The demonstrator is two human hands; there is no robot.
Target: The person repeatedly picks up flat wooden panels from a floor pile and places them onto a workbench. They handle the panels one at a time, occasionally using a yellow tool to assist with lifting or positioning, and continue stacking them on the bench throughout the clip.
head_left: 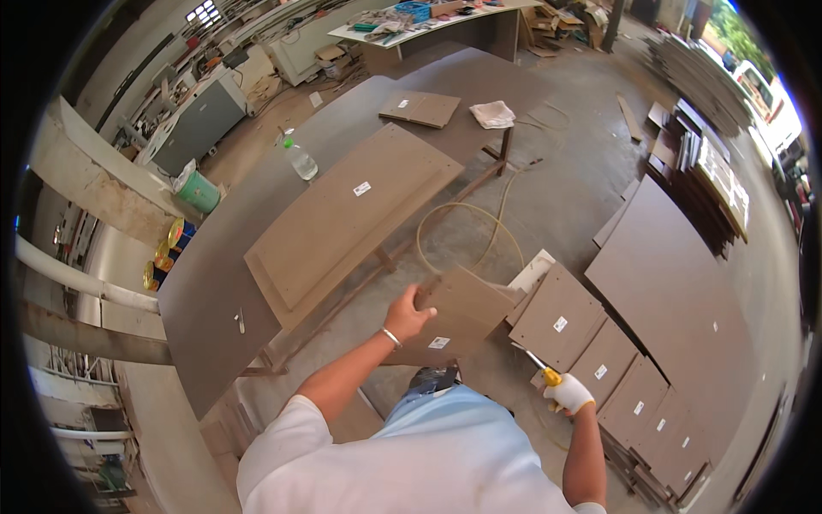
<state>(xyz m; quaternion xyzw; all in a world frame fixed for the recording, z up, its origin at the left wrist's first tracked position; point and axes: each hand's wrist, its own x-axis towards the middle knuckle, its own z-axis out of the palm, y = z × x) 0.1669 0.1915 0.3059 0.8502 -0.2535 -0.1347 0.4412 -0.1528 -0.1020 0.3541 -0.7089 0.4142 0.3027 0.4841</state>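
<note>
My bare left hand (408,315), with a bracelet at the wrist, grips the edge of a brown board (469,310) held tilted in front of my body. A small white label shows on the board's lower part. My right hand (571,394), in a white glove, is closed around a yellow air blow gun (551,376). Its thin metal nozzle points up and left, toward the held board, apart from it. Just beyond the right hand lies a row of brown labelled boards (561,313), overlapping one another.
A long brown table (205,317) carries a large panel (342,218), a smaller board (419,108), a bottle (300,161) and a folded cloth (492,115). A yellowish hose (419,236) loops on the floor. Large sheets (668,257) lie at right, near stacked panels (711,180).
</note>
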